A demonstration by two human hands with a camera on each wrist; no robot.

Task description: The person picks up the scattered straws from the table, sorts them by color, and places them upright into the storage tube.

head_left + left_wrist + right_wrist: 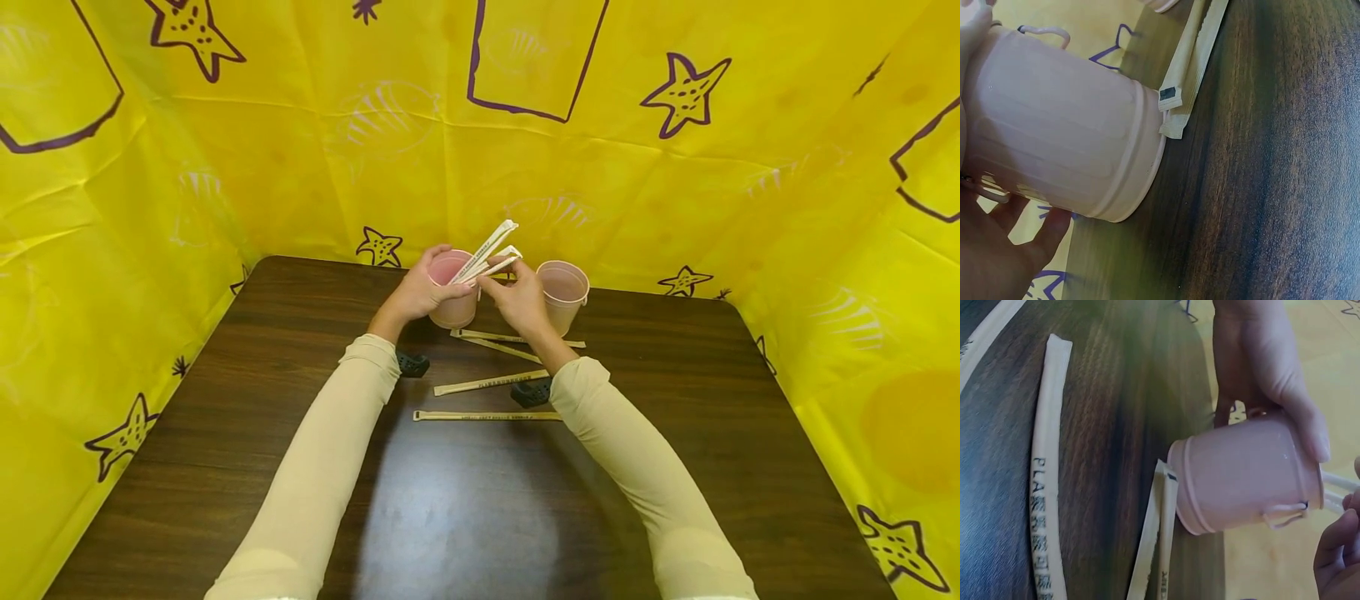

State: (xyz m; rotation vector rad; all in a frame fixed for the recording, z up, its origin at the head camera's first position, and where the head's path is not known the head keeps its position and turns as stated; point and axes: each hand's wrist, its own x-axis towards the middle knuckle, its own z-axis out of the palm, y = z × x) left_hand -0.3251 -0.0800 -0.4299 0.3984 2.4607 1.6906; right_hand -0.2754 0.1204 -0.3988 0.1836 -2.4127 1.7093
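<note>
My left hand [414, 293] grips a small pink bucket [454, 315] by its side, fingers behind and thumb near the rim; the left wrist view shows its wall and small handles. Several paper-wrapped straws [486, 250] slant up out of the bucket's mouth. At the rim, my right hand [521, 300] pinches one wrapped straw [498, 266] between thumb and fingers. In the right wrist view this bucket [1244, 475] has straw ends showing at its mouth, beside the right fingertips [1341, 528].
A second pink bucket [564, 283] stands just right of my right hand. Several wrapped straws lie on the dark wooden table [300, 467], among them a printed straw [487, 383] and a nearer straw [480, 416]. A yellow patterned cloth [442, 167] hangs behind the table.
</note>
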